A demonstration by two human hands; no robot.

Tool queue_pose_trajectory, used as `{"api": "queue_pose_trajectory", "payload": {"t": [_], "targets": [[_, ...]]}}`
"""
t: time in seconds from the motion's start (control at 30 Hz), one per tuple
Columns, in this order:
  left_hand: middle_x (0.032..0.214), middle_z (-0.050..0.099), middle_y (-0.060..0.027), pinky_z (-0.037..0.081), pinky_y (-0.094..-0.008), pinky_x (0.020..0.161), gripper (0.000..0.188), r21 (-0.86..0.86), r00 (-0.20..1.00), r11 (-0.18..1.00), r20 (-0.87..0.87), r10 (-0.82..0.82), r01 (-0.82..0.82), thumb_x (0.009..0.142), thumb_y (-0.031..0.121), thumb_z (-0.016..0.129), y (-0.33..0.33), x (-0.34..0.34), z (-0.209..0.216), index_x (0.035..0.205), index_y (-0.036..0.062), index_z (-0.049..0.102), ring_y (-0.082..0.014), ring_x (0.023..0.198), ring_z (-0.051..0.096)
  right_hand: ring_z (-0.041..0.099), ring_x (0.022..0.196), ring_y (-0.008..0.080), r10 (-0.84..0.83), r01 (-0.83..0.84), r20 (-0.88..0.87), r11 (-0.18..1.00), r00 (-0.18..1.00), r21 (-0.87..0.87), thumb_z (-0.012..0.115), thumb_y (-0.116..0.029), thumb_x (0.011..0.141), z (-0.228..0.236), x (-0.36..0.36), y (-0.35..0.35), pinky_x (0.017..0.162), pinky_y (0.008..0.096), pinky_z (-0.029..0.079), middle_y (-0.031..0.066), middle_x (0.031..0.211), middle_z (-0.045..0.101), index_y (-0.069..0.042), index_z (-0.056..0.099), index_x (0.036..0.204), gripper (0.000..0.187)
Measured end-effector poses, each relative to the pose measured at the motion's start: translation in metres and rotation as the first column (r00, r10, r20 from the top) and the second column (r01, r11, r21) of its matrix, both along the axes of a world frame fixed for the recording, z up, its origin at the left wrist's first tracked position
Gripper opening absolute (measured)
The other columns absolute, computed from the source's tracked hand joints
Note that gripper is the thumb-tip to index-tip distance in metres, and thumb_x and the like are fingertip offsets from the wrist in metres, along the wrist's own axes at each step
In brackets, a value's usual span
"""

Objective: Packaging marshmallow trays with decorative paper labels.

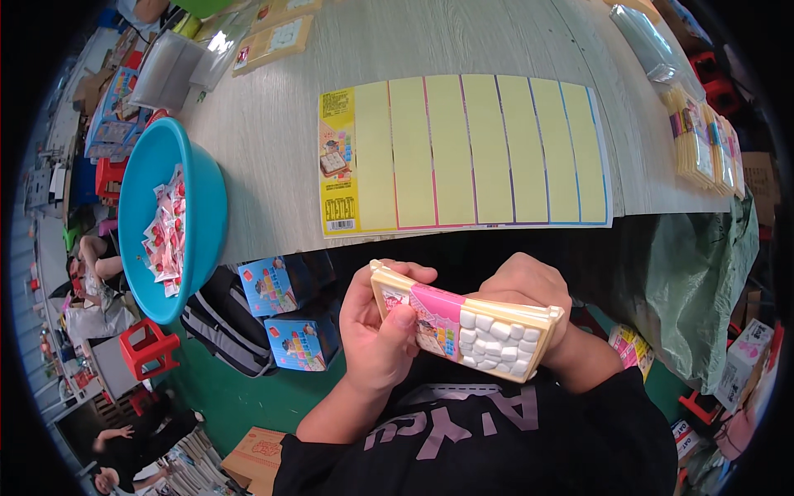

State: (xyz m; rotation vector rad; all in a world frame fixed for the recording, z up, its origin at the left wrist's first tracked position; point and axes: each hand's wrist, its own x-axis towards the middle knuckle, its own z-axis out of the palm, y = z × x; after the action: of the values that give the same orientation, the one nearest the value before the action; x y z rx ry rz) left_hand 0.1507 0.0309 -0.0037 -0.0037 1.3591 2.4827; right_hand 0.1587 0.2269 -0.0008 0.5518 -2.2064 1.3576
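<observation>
Above my lap I hold a flat, cream-edged tray pack of white marshmallows (498, 342), wrapped across its middle by a pink label (437, 314). It is tilted, its right end lower and nearer to me. The left end sits in my left hand (376, 331), thumb on the front and fingers over the top edge. My right hand (529, 285) is closed behind the right end; its fingertips are hidden there. Layered edges show at the pack's right side. Just beyond, on the table, lies a sheet of pale yellow strips (488, 149) with one printed yellow label (337, 157) at its left.
Left of the sheet, a turquoise basin (215, 194) holds small pink-and-white sachets (169, 231). More marshmallow packs (273, 45) lie at the far left, with stacked packs (699, 140) at the right edge. Blue boxes (302, 341) stand below the table; a green plastic bag (691, 281) hangs at right.
</observation>
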Motion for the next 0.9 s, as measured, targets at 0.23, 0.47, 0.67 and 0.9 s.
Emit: {"api": "queue_pose_trajectory", "payload": {"t": [0.23,0.47,0.67,0.9], "targets": [[0.104,0.066,-0.0145,0.056,-0.0285,0.082,0.048,0.037,0.971,0.992,0.204,-0.127,0.122,0.087,0.024,0.076,0.001,-0.006,0.004,0.120,-0.0002,0.051,-0.0177,0.090,0.068,0.059,0.058,0.0172,-0.005,0.006,-0.019,0.999,1.000,0.050,0.086,-0.013,0.062,-0.003,0.000,0.000,0.048,0.0277,0.046,0.0025,0.074,0.062,-0.007,0.071,0.092,0.034],[0.089,0.065,-0.0043,0.038,-0.0175,0.047,0.039,-0.057,0.943,0.957,0.199,-0.267,0.284,0.087,0.011,0.073,0.003,0.003,-0.006,0.120,0.0000,0.056,-0.0037,0.055,0.052,0.058,0.056,0.0171,-0.121,0.116,-0.069,0.991,0.990,-0.070,0.090,-0.004,0.067,0.002,-0.009,0.014,0.047,0.0274,0.042,0.0043,0.067,0.060,-0.007,0.064,0.088,0.033],[0.090,0.065,-0.0062,0.044,-0.0189,0.050,0.054,-0.150,0.987,0.984,0.137,-0.078,0.099,0.089,0.006,0.069,0.005,-0.013,0.003,0.136,-0.0016,0.041,-0.0070,0.063,0.059,0.059,0.072,0.0207,-0.197,0.205,0.070,0.969,0.978,-0.139,0.072,-0.003,0.083,0.004,0.004,0.056,0.064,0.0321,0.049,0.0096,0.082,0.063,-0.002,0.061,0.099,0.020],[0.094,0.064,-0.0077,0.044,-0.0180,0.044,0.057,-0.270,0.995,0.961,0.089,-0.040,0.063,0.092,0.006,0.065,0.022,-0.028,0.019,0.141,-0.0003,0.037,-0.0068,0.066,0.061,0.060,0.111,0.0247,-0.010,-0.009,0.044,0.907,0.999,0.421,0.079,-0.050,0.077,0.029,0.023,0.054,0.095,0.0446,0.044,0.0068,0.125,0.060,-0.021,0.066,0.113,0.048]]}}
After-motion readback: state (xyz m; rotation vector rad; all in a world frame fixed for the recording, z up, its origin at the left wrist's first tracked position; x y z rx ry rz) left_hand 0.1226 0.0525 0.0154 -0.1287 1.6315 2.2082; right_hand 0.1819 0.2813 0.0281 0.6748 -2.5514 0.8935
